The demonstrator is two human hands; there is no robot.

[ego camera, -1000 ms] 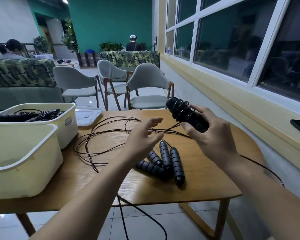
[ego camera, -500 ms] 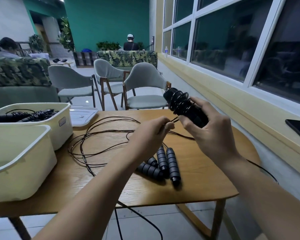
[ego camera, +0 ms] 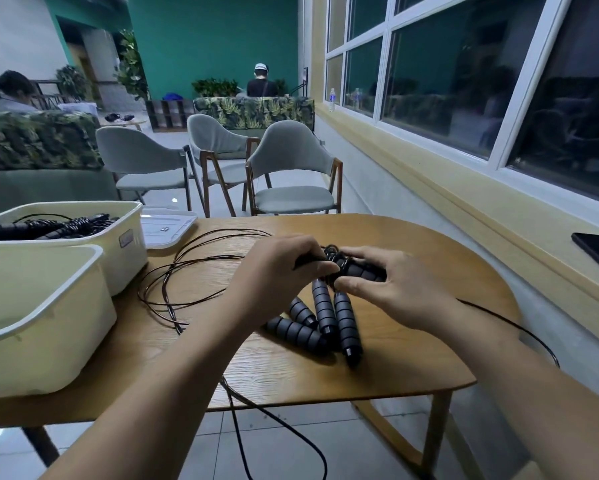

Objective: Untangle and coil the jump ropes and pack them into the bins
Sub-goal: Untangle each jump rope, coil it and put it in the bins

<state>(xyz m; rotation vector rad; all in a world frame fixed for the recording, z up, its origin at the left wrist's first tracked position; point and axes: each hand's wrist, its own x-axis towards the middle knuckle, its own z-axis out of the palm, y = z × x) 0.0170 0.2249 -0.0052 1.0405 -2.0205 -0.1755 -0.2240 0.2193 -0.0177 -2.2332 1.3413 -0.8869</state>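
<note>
Wooden and rounded at its far edge, the worktop (ego camera: 412,358) carried everything in reach. Two cream plastic bins stood along its left edge: the near bin (ego camera: 42,327) showed only its rim and wall, its inside hidden from this angle, while the far bin (ego camera: 118,237) held black coiled jump ropes (ego camera: 59,226) piled up to its rim. A white lid (ego camera: 168,227) lay flat just beyond the far bin, touching its right wall. Loose black cord (ego camera: 187,268) sprawled in loops across the middle of the worktop, with one strand trailing over the near edge toward the floor and another running off the right edge. Four ribbed black handles (ego camera: 322,317) lay fanned together near the centre, just below the hands, their inner ends converging. Above them the right hand (ego camera: 388,289) had its grip closed around a wrapped handle bundle (ego camera: 357,268), thumb beneath and fingers curled over the top, with cord wound about the bundle's left end. The left hand (ego camera: 277,271) met it there, its grip pinched on the cord at that wound end, fingertips pressed together. Both hands were touching or nearly touching over the bundle, low above the worktop.
</note>
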